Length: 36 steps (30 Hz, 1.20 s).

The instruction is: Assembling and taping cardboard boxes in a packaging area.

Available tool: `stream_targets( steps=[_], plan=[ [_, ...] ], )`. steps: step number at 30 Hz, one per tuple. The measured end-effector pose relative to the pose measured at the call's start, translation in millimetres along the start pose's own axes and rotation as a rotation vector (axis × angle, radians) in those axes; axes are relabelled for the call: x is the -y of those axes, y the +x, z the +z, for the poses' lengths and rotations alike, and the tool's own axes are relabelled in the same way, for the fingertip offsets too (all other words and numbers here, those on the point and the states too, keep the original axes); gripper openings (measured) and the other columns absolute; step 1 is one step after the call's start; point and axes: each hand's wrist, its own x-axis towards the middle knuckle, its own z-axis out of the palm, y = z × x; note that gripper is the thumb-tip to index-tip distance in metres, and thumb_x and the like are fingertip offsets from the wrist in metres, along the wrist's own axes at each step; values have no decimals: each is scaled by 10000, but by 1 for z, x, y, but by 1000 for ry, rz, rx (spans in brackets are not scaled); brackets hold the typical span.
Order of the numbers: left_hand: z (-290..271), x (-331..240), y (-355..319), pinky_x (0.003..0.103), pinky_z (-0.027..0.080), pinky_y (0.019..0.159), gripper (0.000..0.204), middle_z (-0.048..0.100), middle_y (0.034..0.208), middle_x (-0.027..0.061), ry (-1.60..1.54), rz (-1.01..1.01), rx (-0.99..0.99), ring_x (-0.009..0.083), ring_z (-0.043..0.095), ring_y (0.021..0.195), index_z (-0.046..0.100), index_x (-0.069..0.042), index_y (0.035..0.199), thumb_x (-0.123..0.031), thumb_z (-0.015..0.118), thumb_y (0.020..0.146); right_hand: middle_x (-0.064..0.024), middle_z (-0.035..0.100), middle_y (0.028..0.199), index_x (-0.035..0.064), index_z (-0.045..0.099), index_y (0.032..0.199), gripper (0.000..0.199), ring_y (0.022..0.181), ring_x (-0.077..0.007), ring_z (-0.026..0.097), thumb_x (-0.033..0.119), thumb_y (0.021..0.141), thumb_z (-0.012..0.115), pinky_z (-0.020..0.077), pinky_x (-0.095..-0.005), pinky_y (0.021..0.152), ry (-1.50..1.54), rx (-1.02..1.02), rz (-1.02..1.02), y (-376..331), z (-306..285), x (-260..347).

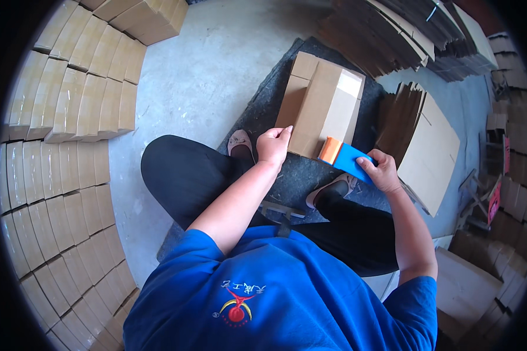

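One cardboard box (pixel 322 105) on grey mat (pixel 275 99), left hand (pixel 273 144) grip pressing its flap, right hand (pixel 382 169) grip grasping blue tape dispenser (pixel 348 159)

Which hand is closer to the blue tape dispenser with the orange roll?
Right. The right hand grips the blue tape dispenser with the orange roll, while the left hand rests apart on the brown cardboard box.

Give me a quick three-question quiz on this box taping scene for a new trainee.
1. True or false: the left hand rests on the cardboard box.
2. What does the right hand hold? A) scissors B) blue tape dispenser C) marker
3. What lies under the box?

Key: 1 true; 2 B; 3 a dark grey mat on the concrete floor.
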Motion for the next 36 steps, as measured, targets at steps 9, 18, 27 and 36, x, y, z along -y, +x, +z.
stream_targets(
  steps=[9,18,27,36],
  plan=[
    [10,-7,-13,381,430,825,462,592,1186,63,19,-594,12,215,555,1004,555,-85,1281,-370,627,925,-86,632,692,3,683,853,444,635,-132,612,444,831,726,520,-287,621,-18,-6,31,-4,-2,-3],
    [-4,-59,-46,495,112,1197,721,335,1524,137,982,1064,579,299,205,1462,412,-48,1409,-173,623,731,-92,638,709,-4,686,866,461,663,-138,622,455,836,719,527,-298,641,20,27,78,4,-7,-4],
    [3,-44,-40,504,103,1192,821,233,1575,102,1342,1123,476,239,170,1471,391,-4,1437,-466,655,812,-126,651,696,-37,693,913,504,650,-163,642,462,844,714,530,-321,632,36,80,34,2,-6,15],
    [20,-43,-58,492,62,1194,896,197,1592,89,1392,1009,385,230,118,1485,325,-57,1488,-678,474,859,-81,620,681,-30,682,875,497,634,-124,595,466,871,685,508,-291,612,38,109,47,5,-14,4]
  ],
)
